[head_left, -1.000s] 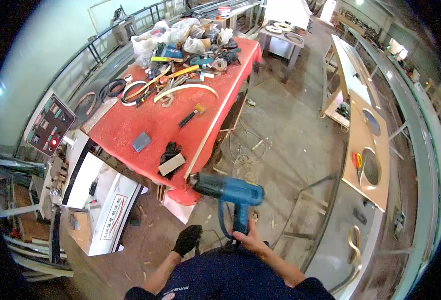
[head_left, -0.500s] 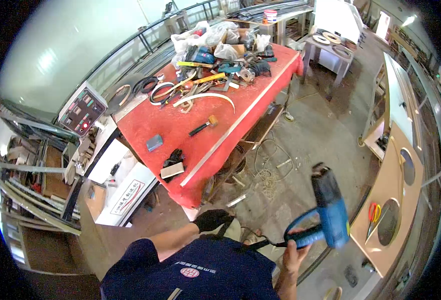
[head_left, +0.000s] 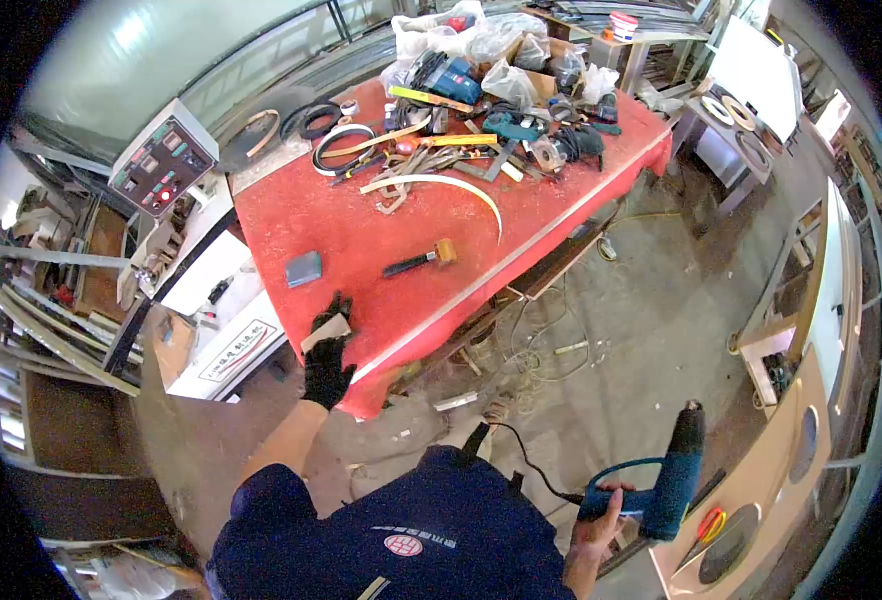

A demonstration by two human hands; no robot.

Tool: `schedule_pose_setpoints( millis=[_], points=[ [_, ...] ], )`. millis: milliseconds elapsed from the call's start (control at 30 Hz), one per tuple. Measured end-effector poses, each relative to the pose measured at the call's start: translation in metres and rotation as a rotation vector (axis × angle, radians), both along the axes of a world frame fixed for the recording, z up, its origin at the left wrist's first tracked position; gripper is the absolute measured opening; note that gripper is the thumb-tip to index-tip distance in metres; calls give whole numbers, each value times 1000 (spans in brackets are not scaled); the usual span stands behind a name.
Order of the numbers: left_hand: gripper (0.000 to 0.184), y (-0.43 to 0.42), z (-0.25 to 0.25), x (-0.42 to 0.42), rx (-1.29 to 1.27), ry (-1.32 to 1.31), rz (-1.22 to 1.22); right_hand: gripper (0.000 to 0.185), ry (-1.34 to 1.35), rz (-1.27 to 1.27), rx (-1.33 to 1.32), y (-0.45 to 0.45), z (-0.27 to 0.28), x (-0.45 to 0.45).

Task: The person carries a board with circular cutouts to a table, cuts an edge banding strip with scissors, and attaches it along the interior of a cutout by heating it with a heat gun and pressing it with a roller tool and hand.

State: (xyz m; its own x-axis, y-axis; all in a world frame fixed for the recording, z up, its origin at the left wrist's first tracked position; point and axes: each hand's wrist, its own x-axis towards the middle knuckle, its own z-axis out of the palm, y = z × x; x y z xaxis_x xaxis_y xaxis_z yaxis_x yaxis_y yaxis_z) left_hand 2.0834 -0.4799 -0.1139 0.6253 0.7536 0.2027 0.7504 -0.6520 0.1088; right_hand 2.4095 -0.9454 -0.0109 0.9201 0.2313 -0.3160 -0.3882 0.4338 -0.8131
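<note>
My left hand (head_left: pixel 328 374), in a black glove, reaches to the near corner of the red-covered table (head_left: pixel 271 215). Its fingers look apart, right at the near edge of a pale flat block (head_left: pixel 326 333); whether they touch it I cannot tell. Just beyond the block lies a crumpled black item (head_left: pixel 337 306), perhaps a glove. Bare, my right hand (head_left: pixel 601 520) is wrapped round the handle of a blue heat gun (head_left: pixel 674 485), its nozzle pointing up and away. A black cord runs from the gun towards my body.
On the table lie a grey-blue box (head_left: pixel 303 268), a mallet (head_left: pixel 424 257) and a heap of tools and plastic bags (head_left: pixel 521 60). A control panel (head_left: pixel 164 158) stands left. Scissors (head_left: pixel 709 526) rest on a wooden panel (head_left: pixel 811 440) at right. Cables (head_left: pixel 551 345) trail on the floor.
My left hand has moved forward from near my body to the block at the table corner. The heat gun, still in my right hand, has lowered slightly. The view has shifted.
</note>
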Motion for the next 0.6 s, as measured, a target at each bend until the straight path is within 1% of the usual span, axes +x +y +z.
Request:
schedule_pose_setpoints(
  millis=[33, 100, 133, 167, 200, 300, 333, 400, 433, 500, 533, 567, 600],
  points=[
    [68, 4, 32, 9, -130, 35, 17, 31, 59, -9, -32, 10, 2, 8],
    [68, 16, 20, 3, 43, 16, 62, 29, 86, 21, -62, 31, 8, 21],
    [67, 26, 14, 3, -14, -17, 109, 28, 96, 39, -72, 46, 9, 29],
    [66, 30, 49, 21, -73, -46, 155, 27, 109, 55, -83, 59, 11, 34],
    [65, 33, 66, 30, -133, -71, 199, 24, 163, 41, -113, 72, 15, 37],
    [58, 37, 58, 27, -197, -57, 221, 21, 218, 124, -115, 103, 20, 49],
    [55, 44, 56, 27, -208, -60, 225, 21, 193, 132, -139, 108, 16, 52],
    [50, 52, 50, 25, -233, -65, 245, 24, 249, 178, -210, 127, 31, 60],
    [51, 56, 43, 21, -266, -20, 282, 26, 279, 206, -250, 133, 36, 65],
    [51, 60, 49, 22, -330, 73, 359, 28, 259, 175, -275, 141, 28, 76],
    [54, 56, 53, 23, -340, -13, 358, 30, 250, 159, -287, 143, 24, 82],
    [56, 48, 92, 50, -345, -101, 356, 27, 228, 168, -290, 145, 19, 87],
    [57, 46, 97, 53, -381, -197, 380, 24, 206, 177, -291, 146, 14, 93]
  ],
)
